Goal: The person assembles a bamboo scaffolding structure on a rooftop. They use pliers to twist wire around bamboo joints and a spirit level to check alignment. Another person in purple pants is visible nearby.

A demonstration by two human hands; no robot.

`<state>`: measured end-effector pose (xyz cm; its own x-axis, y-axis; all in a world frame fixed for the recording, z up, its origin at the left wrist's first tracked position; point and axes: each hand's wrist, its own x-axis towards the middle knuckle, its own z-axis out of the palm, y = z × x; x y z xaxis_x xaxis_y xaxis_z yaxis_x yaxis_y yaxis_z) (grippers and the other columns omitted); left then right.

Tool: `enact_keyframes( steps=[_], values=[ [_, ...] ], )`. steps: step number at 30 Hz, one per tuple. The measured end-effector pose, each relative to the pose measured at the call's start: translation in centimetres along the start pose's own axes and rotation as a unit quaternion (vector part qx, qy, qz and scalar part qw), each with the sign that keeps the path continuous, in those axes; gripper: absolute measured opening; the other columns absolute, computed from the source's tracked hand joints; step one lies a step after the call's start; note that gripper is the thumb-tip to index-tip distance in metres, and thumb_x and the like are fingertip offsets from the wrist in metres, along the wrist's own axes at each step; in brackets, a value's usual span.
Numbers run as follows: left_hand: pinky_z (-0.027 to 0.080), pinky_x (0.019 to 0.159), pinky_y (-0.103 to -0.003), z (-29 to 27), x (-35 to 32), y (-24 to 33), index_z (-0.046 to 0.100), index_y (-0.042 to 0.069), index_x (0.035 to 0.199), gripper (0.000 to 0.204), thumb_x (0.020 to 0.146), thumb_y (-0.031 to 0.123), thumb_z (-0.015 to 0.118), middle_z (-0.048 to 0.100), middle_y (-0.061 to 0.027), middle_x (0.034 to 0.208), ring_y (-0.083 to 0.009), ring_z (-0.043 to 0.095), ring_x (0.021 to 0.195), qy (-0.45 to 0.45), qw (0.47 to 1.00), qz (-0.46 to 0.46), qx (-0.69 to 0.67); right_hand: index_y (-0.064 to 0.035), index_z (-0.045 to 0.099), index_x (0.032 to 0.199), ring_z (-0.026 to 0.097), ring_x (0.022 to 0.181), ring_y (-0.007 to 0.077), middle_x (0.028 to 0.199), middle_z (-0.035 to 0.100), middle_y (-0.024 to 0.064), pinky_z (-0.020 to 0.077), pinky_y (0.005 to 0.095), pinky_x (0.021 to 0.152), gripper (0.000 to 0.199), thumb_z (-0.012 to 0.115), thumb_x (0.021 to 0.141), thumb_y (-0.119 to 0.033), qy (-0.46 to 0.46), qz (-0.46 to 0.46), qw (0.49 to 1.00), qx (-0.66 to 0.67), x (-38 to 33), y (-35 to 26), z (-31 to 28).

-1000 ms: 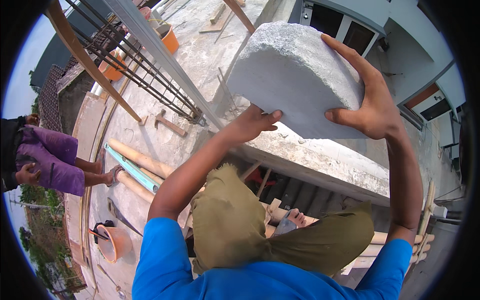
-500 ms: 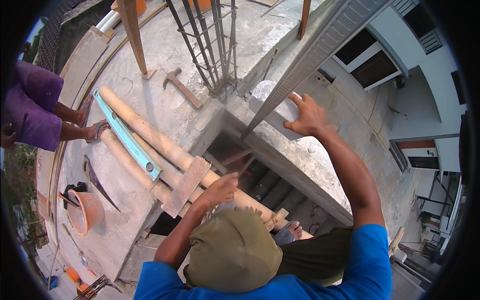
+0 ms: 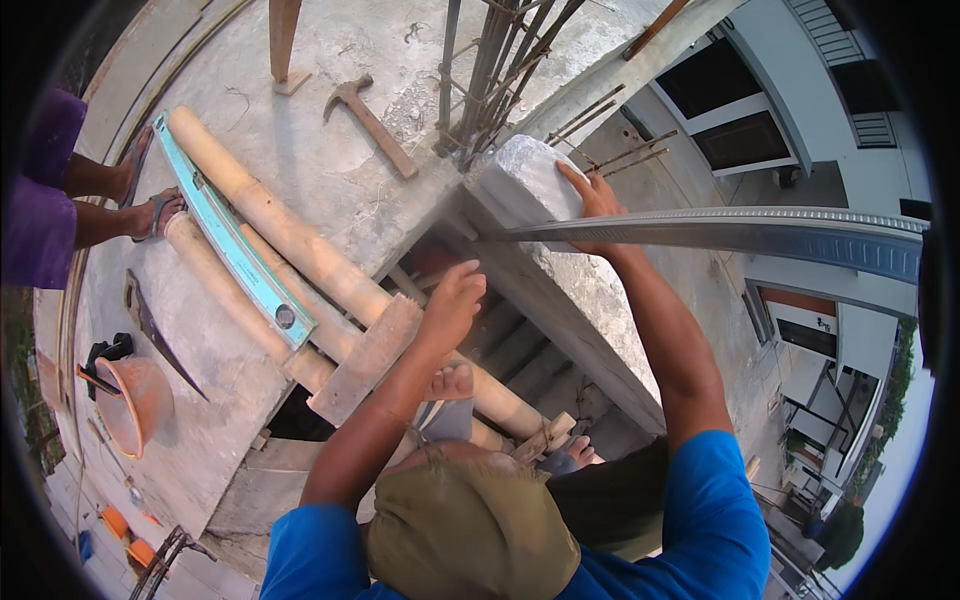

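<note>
Concrete block [image 3: 528, 185] lies under the right hand's [image 3: 597, 205] flat fingers; left hand's [image 3: 452, 305] fingers hang loosely spread, empty.

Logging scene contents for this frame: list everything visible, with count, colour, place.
concrete block: 1, grey, on the wall top by the rebar, under the right hand
rebar cage: 1, dark, upright at top centre
metal channel: 1, grey, crossing from the right
hammer: 1, wooden handle, on the slab
bamboo poles: 2, tan, lying on the slab
spirit level: 1, turquoise, between the poles
wooden board: 1, brown, at the opening's edge
saw: 1, dark, left on the slab
bucket: 1, orange, lower left
other person's feet: 2, in sandals, left edge
left hand: open, in the air over the opening
right hand: flat on the block
</note>
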<state>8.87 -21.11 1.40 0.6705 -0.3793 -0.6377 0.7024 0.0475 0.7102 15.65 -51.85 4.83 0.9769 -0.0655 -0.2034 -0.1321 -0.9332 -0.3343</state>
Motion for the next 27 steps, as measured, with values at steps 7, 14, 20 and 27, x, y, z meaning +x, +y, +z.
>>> enact_keyframes(
  steps=[7,14,20,27],
  values=[
    [0.049,0.102,-0.037,3.3,11.0,4.6,0.035,0.005,0.164,0.078,0.103,0.042,0.068,0.055,-0.015,0.149,-0.0227,0.055,0.133,0.032,0.998,0.013,0.048,-0.0348,0.045,0.161,0.061,0.123,0.0423,0.125,0.059,0.0228,0.052,0.0509,0.102,0.101,0.09,0.072,-0.042,-0.025,0.026,0.999,-0.006,0.8,-0.2,0.6],
    [0.056,0.088,-0.041,5.5,19.5,2.0,0.023,0.003,0.169,0.093,0.102,0.053,0.066,0.052,-0.023,0.153,-0.0284,0.062,0.123,0.124,0.984,-0.008,0.126,-0.0328,0.046,0.161,0.061,0.124,0.0432,0.127,0.059,0.0243,0.0499,0.0519,0.106,0.1,0.089,0.073,-0.05,-0.011,-0.006,0.999,0.046,1.4,0.5,2.6],
    [0.048,0.109,-0.049,8.4,18.3,3.1,0.036,-0.006,0.158,0.08,0.106,0.051,0.058,0.049,-0.0282,0.155,-0.0377,0.052,0.142,0.109,0.979,-0.023,0.169,-0.0271,0.048,0.161,0.058,0.132,0.0436,0.14,0.059,0.0226,0.0466,0.0517,0.112,0.09,0.081,0.084,-0.057,-0.023,-0.02,0.991,0.132,1.5,4.2,4.3],
    [0.057,0.091,-0.04,6.6,19.1,2.1,0.018,-0.002,0.167,0.079,0.111,0.042,0.053,0.058,-0.0203,0.144,-0.0289,0.067,0.121,0.084,0.986,0.001,0.147,-0.0092,0.025,0.168,0.045,0.147,0.0446,0.159,0.044,0.0323,0.0407,0.0462,0.121,0.11,0.083,0.078,-0.035,-0.042,-0.071,0.967,0.24,0.8,8.3,5.1]
  ],
)
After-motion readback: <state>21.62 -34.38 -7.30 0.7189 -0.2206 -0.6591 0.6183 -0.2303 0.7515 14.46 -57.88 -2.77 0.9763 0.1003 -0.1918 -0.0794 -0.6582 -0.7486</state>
